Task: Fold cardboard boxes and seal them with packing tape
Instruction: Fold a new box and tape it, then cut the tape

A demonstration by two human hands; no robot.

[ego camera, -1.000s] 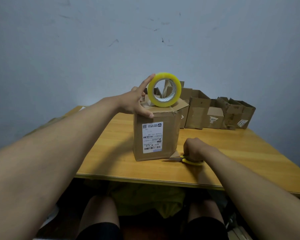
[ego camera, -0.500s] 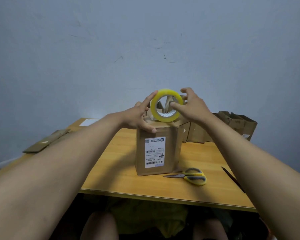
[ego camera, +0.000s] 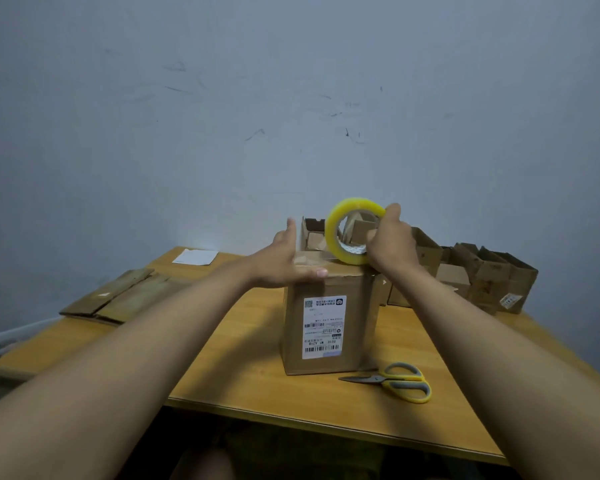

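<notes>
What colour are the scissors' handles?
Yellow with grey inner grips, on the scissors, seen in the head view.

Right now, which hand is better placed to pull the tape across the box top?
Right. The right hand already grips the tape roll above the box, while the left hand lies open on the top flap, holding it down.
</notes>
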